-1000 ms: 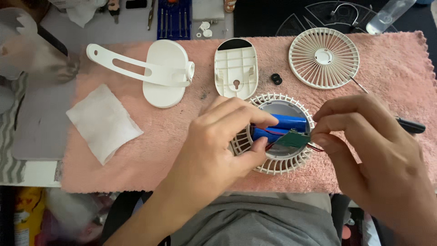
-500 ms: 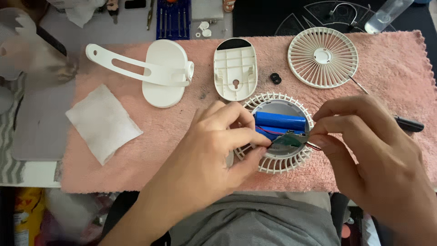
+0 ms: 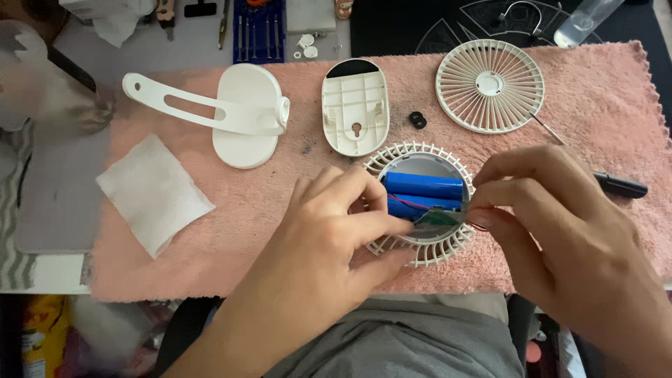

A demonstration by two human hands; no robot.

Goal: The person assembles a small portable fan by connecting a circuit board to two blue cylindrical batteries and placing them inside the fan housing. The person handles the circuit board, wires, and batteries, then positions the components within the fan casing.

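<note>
Pink towel (image 3: 231, 238) covers most of frame, spread over the work surface. On it, upper left: white stand (image 3: 231, 115) with long slotted arm running left. Top centre: white oval cover (image 3: 355, 105), inner ribs up. Upper right: round white fan grille (image 3: 490, 85), flat. Left of centre: folded white tissue (image 3: 152, 192). Small black ring (image 3: 418, 120) between oval cover and grille. Black-handled tool (image 3: 616, 185) at right edge, partly behind right hand. Blue screwdriver set (image 3: 259, 31) top centre, off the towel.

Centre of frame: white round fan housing (image 3: 420, 203), ribbed rim, open side up. Inside it two blue cylindrical cells (image 3: 423, 192), long axis left-right across the frame, side by side. Just below them, at the housing's lower middle, small green circuit board (image 3: 437, 218), tilted, red wire running off it.

Left hand (image 3: 329, 245) comes from lower centre, fingers curled onto the housing's left rim, thumb and forefinger closed at the board's left end. Right hand (image 3: 560, 238) from lower right, thumb and forefinger pinched on the board's right end. Board lies between the two pinches, both touching; neither hand clearly nearer. Cells sit just above the fingertips, parallel to the board's long edge.
</note>
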